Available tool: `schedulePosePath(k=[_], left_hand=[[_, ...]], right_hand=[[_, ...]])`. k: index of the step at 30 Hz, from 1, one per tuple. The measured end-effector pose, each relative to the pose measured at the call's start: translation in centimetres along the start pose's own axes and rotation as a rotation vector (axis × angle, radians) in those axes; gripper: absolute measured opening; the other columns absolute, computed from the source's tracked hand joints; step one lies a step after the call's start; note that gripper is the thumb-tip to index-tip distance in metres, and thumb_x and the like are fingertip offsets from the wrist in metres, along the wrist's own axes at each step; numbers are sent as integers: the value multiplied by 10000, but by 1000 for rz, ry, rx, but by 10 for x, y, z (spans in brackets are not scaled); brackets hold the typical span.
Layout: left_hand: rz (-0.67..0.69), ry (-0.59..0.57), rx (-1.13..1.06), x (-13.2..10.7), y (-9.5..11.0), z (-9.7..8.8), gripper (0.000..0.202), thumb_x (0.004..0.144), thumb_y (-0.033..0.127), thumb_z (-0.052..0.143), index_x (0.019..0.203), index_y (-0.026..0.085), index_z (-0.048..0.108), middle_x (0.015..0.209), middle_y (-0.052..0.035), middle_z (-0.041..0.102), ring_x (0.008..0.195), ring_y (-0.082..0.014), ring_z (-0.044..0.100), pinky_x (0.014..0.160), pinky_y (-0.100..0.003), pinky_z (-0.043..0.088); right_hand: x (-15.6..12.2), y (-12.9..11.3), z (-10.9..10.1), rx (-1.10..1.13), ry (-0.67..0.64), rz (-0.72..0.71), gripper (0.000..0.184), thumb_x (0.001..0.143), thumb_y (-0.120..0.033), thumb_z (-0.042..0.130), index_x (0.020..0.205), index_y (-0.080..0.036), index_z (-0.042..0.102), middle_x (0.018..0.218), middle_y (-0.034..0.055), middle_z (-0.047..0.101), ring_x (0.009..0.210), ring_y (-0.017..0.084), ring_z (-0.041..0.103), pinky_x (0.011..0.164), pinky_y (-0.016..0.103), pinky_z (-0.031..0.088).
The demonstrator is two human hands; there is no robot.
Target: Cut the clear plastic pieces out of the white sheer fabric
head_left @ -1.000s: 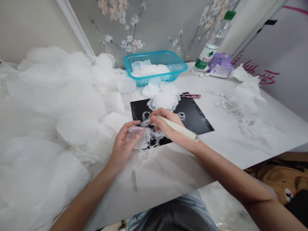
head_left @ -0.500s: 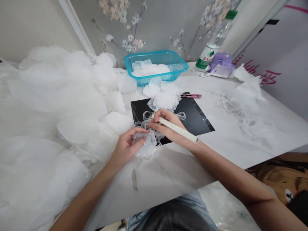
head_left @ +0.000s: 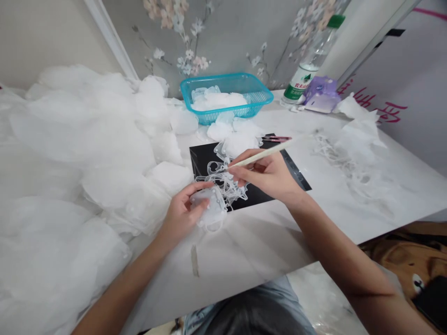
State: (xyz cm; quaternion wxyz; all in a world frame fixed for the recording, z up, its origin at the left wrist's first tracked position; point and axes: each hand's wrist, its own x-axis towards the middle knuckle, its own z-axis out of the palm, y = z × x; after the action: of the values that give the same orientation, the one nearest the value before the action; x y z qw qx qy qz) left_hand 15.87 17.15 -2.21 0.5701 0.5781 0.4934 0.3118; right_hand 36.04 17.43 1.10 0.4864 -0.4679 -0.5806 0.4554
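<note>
My left hand [head_left: 184, 208] is closed at the near edge of a black sheet [head_left: 203, 157], gripping a translucent white plastic piece [head_left: 215, 210] with small round studs along its rim. Between the fingers of my right hand [head_left: 268, 174] is a pale, slim pen-shaped tool [head_left: 267, 152]. Its thin tip points left, over a tangle of clear looped plastic offcuts [head_left: 233, 187] on the sheet. Just beyond this hand lies a stack of similar white pieces [head_left: 237, 143]. What the tool's tip touches is too small to tell.
Heaps of white translucent pieces [head_left: 87, 135] fill the left side. At the back stand a blue basket [head_left: 260, 95] with more pieces, a bottle [head_left: 302, 77] and a purple packet [head_left: 321, 95]. Pink snips [head_left: 279, 138] lie behind the sheet; plastic scraps [head_left: 349, 163] lie right.
My right hand has moved right and turned, so the tool's back end now points up and right instead of down toward the wrist. My left hand keeps the plastic piece, shifted slightly.
</note>
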Motion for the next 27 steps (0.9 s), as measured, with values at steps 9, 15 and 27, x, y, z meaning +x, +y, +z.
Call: schedulePosePath(k=[9,15,27], left_hand=[[93,19,16,0,-4,2,336,713,280,696,1030,177,653,1120,-84,644,1076,-250,569,842,-327,461],[106,3,-24,-1,-4,3,345,713,277,694,1038,173,647,1116,-87,645,1063,-260,583,875,-363,465],[217,-20,36,-1,-14,2,306,746,251,665,1049,210,669,1155,-73,622,1090,-240,572,810,-306,499]], right_hand=[[-6,9,7,-393,-195,-311,142,838,-249,553,795,-139,632,708,40,635,594,100,568,468,190,422],[-4,16,10,-441,-251,-380,131,854,-208,532,782,-142,620,759,33,653,567,77,546,486,188,406],[-10,18,19,-776,-313,-504,158,889,-158,426,828,-145,571,752,54,635,662,133,569,595,240,410]])
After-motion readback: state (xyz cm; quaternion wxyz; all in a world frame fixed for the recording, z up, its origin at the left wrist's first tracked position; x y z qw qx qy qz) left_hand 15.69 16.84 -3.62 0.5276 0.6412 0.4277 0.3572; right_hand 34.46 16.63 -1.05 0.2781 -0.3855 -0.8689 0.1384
